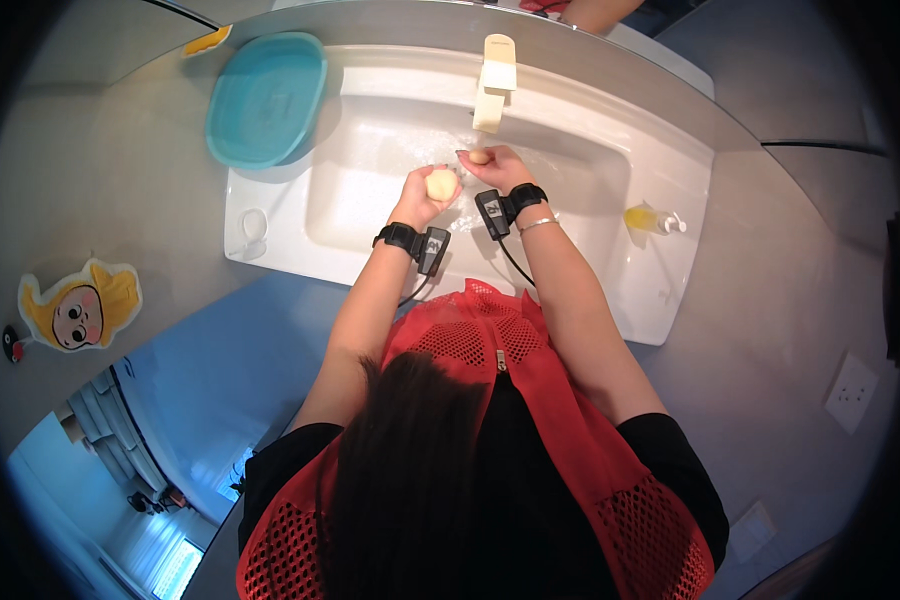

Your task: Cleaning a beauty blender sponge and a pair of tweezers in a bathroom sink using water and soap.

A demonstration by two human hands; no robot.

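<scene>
Over the basin of a white sink [360,161], my left hand [421,196] holds a pale yellow, round sponge or puff [441,184] in its upturned palm. My right hand [499,166] is just to the right and a little farther back, under the spout of the faucet [489,109]. Between its fingers is a smaller pale, rounded piece [480,156], whose kind I cannot tell. Water appears to run from the spout and splashes in the basin around both hands. The two hands are close but apart.
A teal plastic basin [266,101] rests on the sink's back left corner. A clear cup [253,225] lies or stands at the front left. On the right ledge is a pump bottle with yellow liquid [649,220]. Cables hang from both wrist devices.
</scene>
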